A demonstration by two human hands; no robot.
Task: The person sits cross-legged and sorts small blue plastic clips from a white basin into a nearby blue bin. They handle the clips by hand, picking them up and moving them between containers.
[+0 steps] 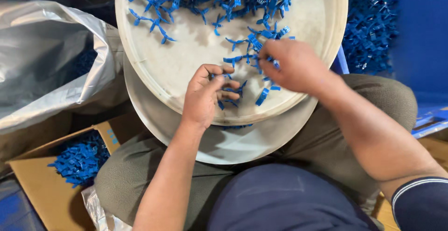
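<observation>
Here, small bright-blue plastic pieces (233,90), pronged and branching, are lying on a round cream tray (186,67) across the lap. The left hand (204,95) is curling its fingers around several; the right hand (289,65) is pinching others just beside it.

Silver plastic bag (44,58): lying crumpled at the upper left, sagging open, with blue pieces showing dimly through its mouth. Cardboard box (42,191): sitting at the lower left with its flaps standing open, holding a heap of blue parts (80,158) (small and branched, hard to make out singly). Clear plastic sheet (95,210): poking out just beside the box. Blue bin (417,35): standing at the upper right, carrying a dense pile of blue scraps (371,25) against its wall. Blue slatted edge (431,119): showing at the far right, below the bin.
</observation>
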